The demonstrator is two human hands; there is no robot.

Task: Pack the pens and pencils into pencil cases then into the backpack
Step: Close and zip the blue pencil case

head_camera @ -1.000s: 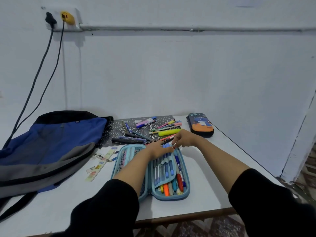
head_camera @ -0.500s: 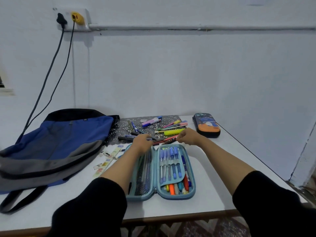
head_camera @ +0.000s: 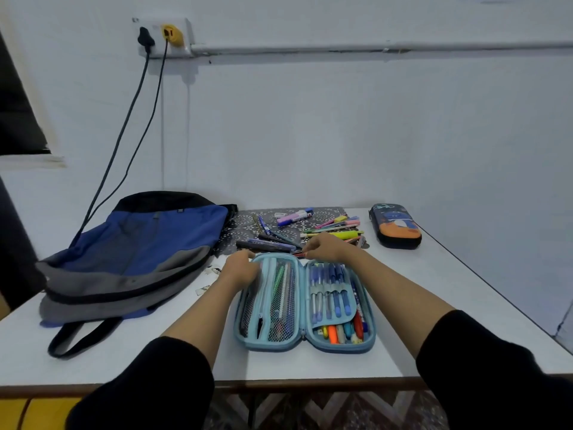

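My left hand (head_camera: pixel 242 268) moves onto the pencil case (head_camera: pixel 305 346) mesh, centre frame, fingers curled on its edge. My right hand (head_camera: pixel 325 248) pinches a red pencil (head_camera: pixel 298 253) (next in, likely).

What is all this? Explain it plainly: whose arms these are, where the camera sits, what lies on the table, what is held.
There is no machine here. A person in black sleeves works with bare hands, and the single picture comes from a camera worn on their head, looking down over the arms. On the white table lie a blue and grey backpack at the left and an open pencil case in the middle, with pens in its loops and mesh pocket. Behind it are loose pens and markers on a dark patterned mat, and a closed pencil case lies far right. The left hand holds the open case's far left corner. The right hand seems to pinch a thin red pencil at the case's far edge, though it is small.
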